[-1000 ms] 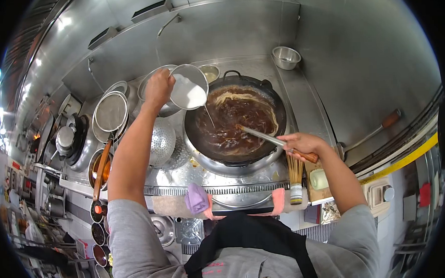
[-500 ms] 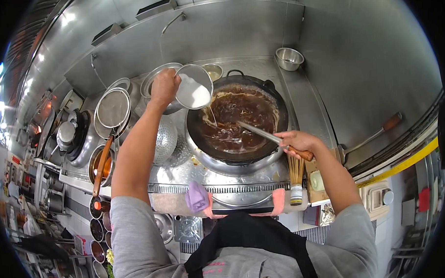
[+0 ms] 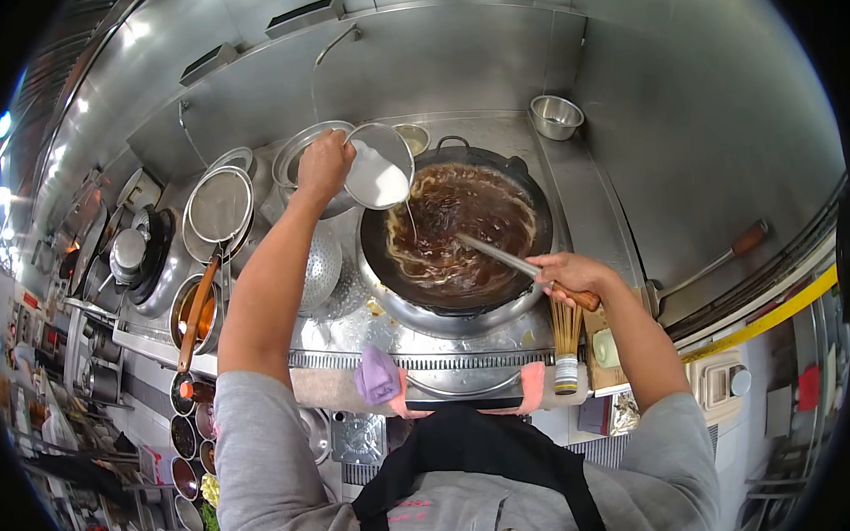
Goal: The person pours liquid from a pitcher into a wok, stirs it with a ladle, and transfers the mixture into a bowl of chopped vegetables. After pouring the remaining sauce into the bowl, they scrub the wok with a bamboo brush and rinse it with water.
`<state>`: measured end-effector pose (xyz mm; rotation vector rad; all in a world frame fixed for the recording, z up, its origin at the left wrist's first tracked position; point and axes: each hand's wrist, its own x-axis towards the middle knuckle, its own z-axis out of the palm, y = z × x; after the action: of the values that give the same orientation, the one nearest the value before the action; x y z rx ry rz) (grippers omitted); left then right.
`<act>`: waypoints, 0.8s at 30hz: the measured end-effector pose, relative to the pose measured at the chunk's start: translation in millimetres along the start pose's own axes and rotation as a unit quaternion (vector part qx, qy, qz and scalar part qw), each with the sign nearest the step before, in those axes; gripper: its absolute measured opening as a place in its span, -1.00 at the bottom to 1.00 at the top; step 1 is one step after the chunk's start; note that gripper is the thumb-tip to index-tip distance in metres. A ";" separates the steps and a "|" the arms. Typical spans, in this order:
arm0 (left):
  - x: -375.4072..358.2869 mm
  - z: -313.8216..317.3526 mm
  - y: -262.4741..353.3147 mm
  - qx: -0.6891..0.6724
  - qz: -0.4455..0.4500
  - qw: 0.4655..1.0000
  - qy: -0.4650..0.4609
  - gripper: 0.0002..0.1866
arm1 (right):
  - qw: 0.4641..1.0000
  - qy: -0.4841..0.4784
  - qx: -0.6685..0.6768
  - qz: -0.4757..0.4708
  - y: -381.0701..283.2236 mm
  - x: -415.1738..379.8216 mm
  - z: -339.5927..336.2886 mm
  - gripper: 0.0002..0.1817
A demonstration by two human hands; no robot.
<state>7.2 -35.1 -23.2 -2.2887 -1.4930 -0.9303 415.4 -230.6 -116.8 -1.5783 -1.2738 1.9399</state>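
Your left hand [image 3: 324, 164] was closed on the near-left rim of a metal bowl [image 3: 381, 138], though the back of the hand hid most of the grip. You had the bowl tipped above the left edge of the black wok [image 3: 376, 265], and a thin stream of white liquid [image 3: 389, 184] ran off its lip into the dark brown liquid [image 3: 470, 208] below. Your right hand [image 3: 571, 274] was wrapped around the wooden grip of a long metal-handled utensil [image 3: 499, 254], whose head was sunk out of sight, so its shape could not be told. The two hands were well apart, one on either side of the wok.

The wok stood on the stainless-steel table [image 3: 591, 203] in front of you. To its left lay a perforated strainer [image 3: 322, 264]; near your right forearm stood a bamboo brush [image 3: 566, 335], and a purple cloth [image 3: 377, 375] hung over the table's front edge.

The step in hand looked to be pouring while stirring: much of the white liquid was in the bowl, and pale streaks ringed the brown. As I judged it, the next move called for a slow, even tilt, with the utensil sweeping beneath the stream so that the white did not clump.
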 end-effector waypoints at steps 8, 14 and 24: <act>-0.7 1.3 2.5 -0.001 -0.001 1.000 -0.002 -0.79 | 0.997 0.023 -0.074 0.026 8.5 -53.1 -25.3 -0.34; -1.5 6.0 7.7 0.008 -0.015 1.000 -0.002 -0.79 | 0.999 0.046 -0.013 -0.006 16.6 1.8 -3.1 -0.26; -27.4 28.6 -31.1 -0.015 -0.156 0.987 -0.034 -0.73 | 0.997 -0.022 0.077 -0.022 16.7 -59.6 25.6 -0.29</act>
<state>-17.2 -26.1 -66.4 -2.1638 -1.9177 -0.9648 416.3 -293.6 -94.3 -1.4295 -1.1364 2.0031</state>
